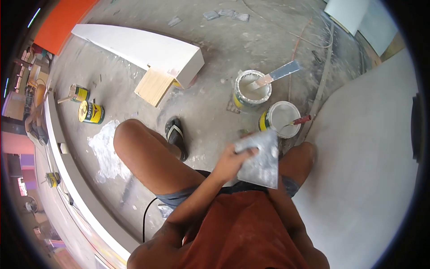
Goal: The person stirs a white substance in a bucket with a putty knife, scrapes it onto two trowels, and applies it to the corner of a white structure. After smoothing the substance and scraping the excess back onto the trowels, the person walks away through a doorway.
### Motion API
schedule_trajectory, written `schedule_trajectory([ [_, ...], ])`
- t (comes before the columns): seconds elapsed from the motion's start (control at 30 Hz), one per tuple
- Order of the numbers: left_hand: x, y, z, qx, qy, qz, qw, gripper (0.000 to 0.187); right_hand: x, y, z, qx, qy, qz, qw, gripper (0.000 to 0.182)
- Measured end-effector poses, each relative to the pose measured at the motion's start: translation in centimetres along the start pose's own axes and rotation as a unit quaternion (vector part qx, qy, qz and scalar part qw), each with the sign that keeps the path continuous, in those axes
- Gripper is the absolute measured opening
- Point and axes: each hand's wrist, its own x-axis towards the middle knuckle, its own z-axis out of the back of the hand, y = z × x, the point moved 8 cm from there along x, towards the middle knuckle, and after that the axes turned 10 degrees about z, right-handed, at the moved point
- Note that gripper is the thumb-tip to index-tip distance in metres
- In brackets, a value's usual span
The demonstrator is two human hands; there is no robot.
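My left hand (232, 162) is closed on the edge of a flat grey plate (262, 157) smeared with putty, its thumb lying on top. The plate is tilted above my lap. My right forearm (286, 201) runs up behind it, and the plate hides my right hand. Just beyond the plate stands an open can (263, 120) of whitish paste with a red-handled tool (301, 120) resting in it. Farther off, a second open can (244, 102) holds a wide putty knife (282, 71) leaning on its rim.
A long white panel piece (134, 42) lies ahead, with a wooden block (153, 85) at its near end. Yellow-labelled cans (92, 112) (80, 93) stand to the left, near a white spill (109, 152). A large pale panel (363, 166) rises on the right. Cables cross the floor.
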Motion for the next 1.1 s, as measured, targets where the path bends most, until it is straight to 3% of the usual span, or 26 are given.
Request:
schedule_trajectory([
  [0.03, -0.4, 0.3, -0.9, -0.01, 0.028, 0.006, 1.0, 0.036, -0.5, -1.7, -0.4, 0.05, 0.023, -0.149, 0.987, 0.042],
  [0.07, -0.8, 0.5, -1.5, -0.023, 0.053, 0.014, 0.998, 0.039, -0.8, -2.1, 0.8, 0.01, 0.012, -0.16, 0.987, 0.043],
  [0.1, -0.6, 0.3, -1.3, -0.023, 0.053, 0.013, 0.998, 0.039, -0.5, -1.8, 2.6, -0.083, -0.011, -0.111, 0.99, 0.045],
  [0.13, -0.5, 0.1, -0.1, -0.083, 0.008, 0.023, 0.996, 0.039, -0.2, -0.9, 4.2, -0.269, -0.028, -0.032, 0.962, 0.047],
  [0.17, -0.6, 0.3, 1.1, -0.141, -0.038, 0.037, 0.989, 0.04, -0.4, -0.3, 5.9, -0.342, -0.067, -0.003, 0.937, 0.049],
  [0.2, -0.2, 0.4, 1.8, -0.141, -0.038, 0.041, 0.988, 0.04, 0.4, 4.0, 3.3, -0.368, -0.141, -0.019, 0.919, 0.047],
  [0.23, 0.4, 0.5, 2.4, -0.19, -0.009, 0.026, 0.981, 0.04, -0.2, 1.7, 4.2, 0.068, -0.269, -0.077, 0.958, 0.038],
  [0.27, 0.8, 0.5, 2.6, -0.239, 0.019, 0.011, 0.971, 0.04, -0.7, 1.5, 5.2, 0.066, -0.273, -0.077, 0.957, 0.038],
  [0.3, 0.7, -0.1, 2.5, -0.238, 0.012, -0.016, 0.971, 0.04, -0.3, 1.2, 0.6, 0.345, -0.012, -0.142, 0.928, 0.038],
  [0.33, 0.7, 0.0, 2.3, -0.238, 0.012, -0.012, 0.971, 0.04, -2.3, 3.9, -3.1, 0.572, 0.251, -0.183, 0.759, 0.038],
  [0.37, 0.6, 0.0, 2.0, -0.249, 0.019, -0.016, 0.968, 0.037, -3.5, 3.5, -3.7, 0.555, 0.301, -0.196, 0.75, 0.033],
  [0.4, 0.5, 0.0, 1.7, -0.259, 0.027, -0.019, 0.965, 0.034, -3.2, 4.6, -6.7, 0.557, 0.297, -0.193, 0.751, 0.033],
  [0.43, 0.3, 0.0, 1.1, -0.257, 0.029, -0.015, 0.966, 0.034, -1.1, 2.4, -7.3, 0.434, 0.0, -0.258, 0.863, 0.028],
  [0.47, -0.1, -0.4, 0.6, -0.189, 0.008, -0.025, 0.982, 0.034, -1.5, 1.5, -4.5, 0.26, -0.296, -0.292, 0.871, 0.024],
  [0.53, -0.3, -0.2, -0.2, -0.119, -0.009, -0.034, 0.992, 0.033, 1.7, -3.3, 0.1, 0.171, -0.2, -0.281, 0.923, 0.031],
  [0.6, -0.7, 0.0, -0.7, -0.031, -0.035, -0.055, 0.997, 0.035, 2.9, -1.9, 0.7, 0.16, -0.101, -0.131, 0.973, 0.036],
  [0.67, -0.7, -1.0, -0.4, -0.069, -0.057, -0.078, 0.993, 0.037, 3.5, -1.1, 3.6, 0.085, -0.246, -0.093, 0.961, 0.031],
  [0.7, -0.8, -1.3, 0.9, -0.11, -0.102, -0.08, 0.985, 0.033, 3.0, -0.1, 3.2, 0.086, -0.243, -0.099, 0.961, 0.031],
  [0.77, -0.9, -2.2, 3.5, -0.112, -0.189, -0.12, 0.968, 0.035, 0.8, 4.1, 4.9, 0.121, -0.357, 0.037, 0.925, 0.028],
  [0.8, -0.6, -2.0, 4.3, -0.113, -0.192, -0.121, 0.967, 0.035, 0.0, 5.0, 5.0, 0.121, -0.356, 0.035, 0.926, 0.028],
  [0.9, -1.6, -3.7, 5.2, 0.096, -0.264, -0.185, 0.942, 0.048, -2.0, 7.4, 5.1, 0.045, -0.311, 0.094, 0.945, 0.029],
  [0.97, -2.2, -4.4, 4.0, 0.141, -0.274, -0.199, 0.93, 0.046, -2.6, 5.9, 2.9, -0.105, -0.159, -0.043, 0.981, 0.036],
  [1.03, -2.7, -5.1, 2.5, 0.184, -0.274, -0.217, 0.919, 0.044, -2.1, 4.9, 2.9, -0.094, -0.18, -0.014, 0.979, 0.036],
  [1.1, -2.9, -5.6, 0.5, 0.333, -0.219, -0.227, 0.888, 0.036, -0.4, 5.8, 1.9, -0.073, -0.224, 0.045, 0.971, 0.032],
])
